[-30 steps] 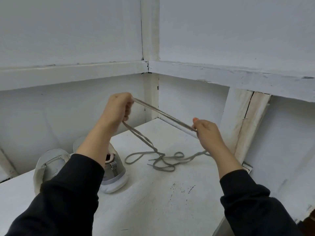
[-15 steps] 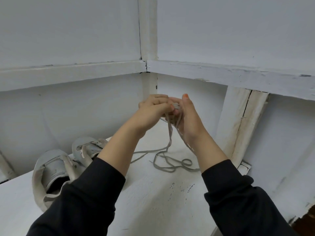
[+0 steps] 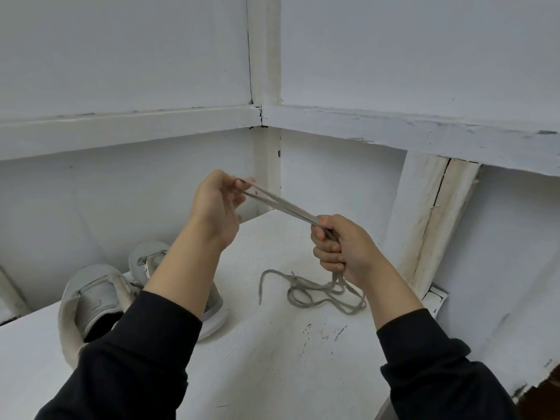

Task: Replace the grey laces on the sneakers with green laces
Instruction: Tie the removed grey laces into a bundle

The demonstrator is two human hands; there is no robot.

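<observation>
A grey lace (image 3: 285,206) is stretched taut in the air between my two hands, doubled into two strands. My left hand (image 3: 216,204) pinches its folded end at the fingertips. My right hand (image 3: 339,247) grips the strands in a fist, lower and to the right. The remaining length of grey lace (image 3: 315,291) hangs from that fist and lies in loose loops on the white table (image 3: 272,359). Two grey sneakers stand at the left: the nearer sneaker (image 3: 91,298) shows its open collar, and the farther sneaker (image 3: 148,257) is partly behind my left forearm. No green lace is visible.
White walls enclose the table in a corner, with a horizontal ledge (image 3: 127,128) above and a leaning white post (image 3: 430,219) at the right. The table's right edge drops off near my right sleeve (image 3: 439,377).
My hands were together half a second ago; now they have pulled apart, drawing the doubled lace tight. The loose loops on the table have shifted toward my right hand.
</observation>
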